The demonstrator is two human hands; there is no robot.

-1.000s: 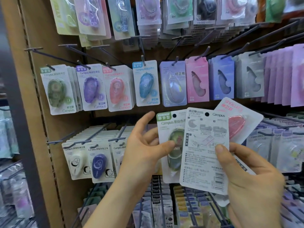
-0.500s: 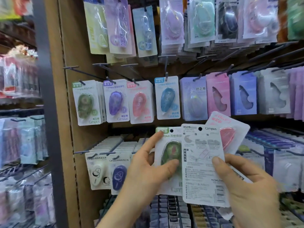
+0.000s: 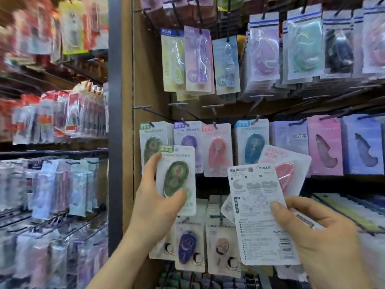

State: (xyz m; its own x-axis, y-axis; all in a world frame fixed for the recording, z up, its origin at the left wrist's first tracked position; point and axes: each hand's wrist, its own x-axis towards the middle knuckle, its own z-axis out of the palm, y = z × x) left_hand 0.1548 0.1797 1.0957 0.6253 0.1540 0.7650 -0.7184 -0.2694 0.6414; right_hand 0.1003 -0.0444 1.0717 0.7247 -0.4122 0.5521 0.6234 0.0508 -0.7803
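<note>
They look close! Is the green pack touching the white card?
Apart. The head view shows a gap between the green pack in the left hand and the white card in the right hand; hanging packs show through.

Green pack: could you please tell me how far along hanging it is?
Done: the left hand holds the green pack raised before the green row. In hand: it overlaps that row, not yet on a peg. Left: hooking it, then likely the pink pack and the back-facing pack in the right hand.

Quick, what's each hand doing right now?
Left hand: holding the green tape pack, thumb across its front.
Right hand: holding the back-facing pack, with the pink pack behind it.
</note>
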